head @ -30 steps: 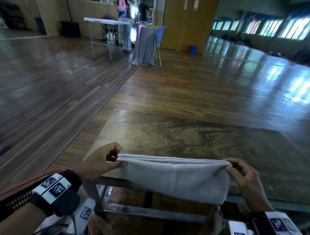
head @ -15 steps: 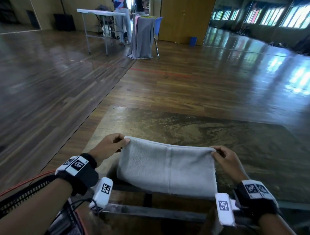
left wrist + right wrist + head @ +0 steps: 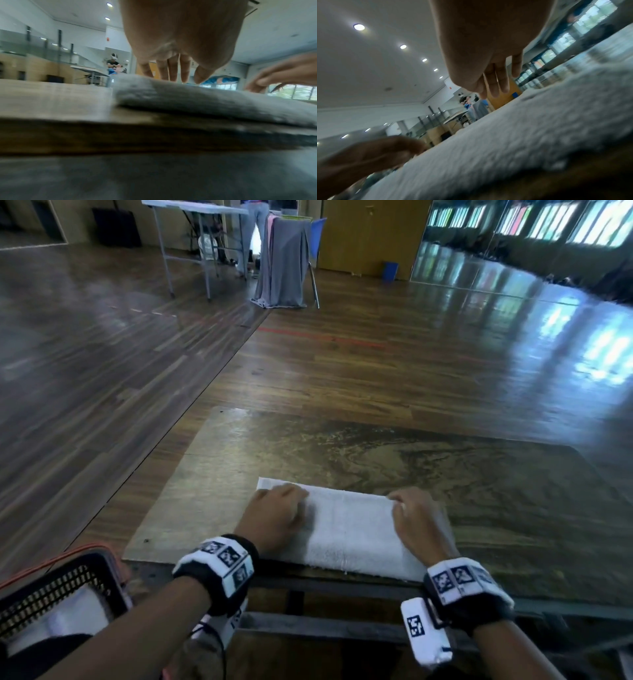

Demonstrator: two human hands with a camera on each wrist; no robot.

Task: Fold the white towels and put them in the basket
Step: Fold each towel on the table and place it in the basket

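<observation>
Folded towel (image 3: 346, 529) flat on table (image 3: 212, 501) — left hand (image 3: 274, 518) and right hand (image 3: 419, 522) resting on it, fingers straight, close together

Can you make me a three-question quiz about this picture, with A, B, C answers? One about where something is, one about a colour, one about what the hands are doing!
1. Where is the basket?
A. left of the table
B. on the table
C. by the far door

2. What colour is the towel?
A. red
B. white
C. green

3. What are the left hand and the right hand doing?
A. waving
B. clapping
C. lying on the towel

Answers: 1 A, it sits low at the left edge. 2 B, the cloth looks white. 3 C, both hands lie on top of it.
</observation>
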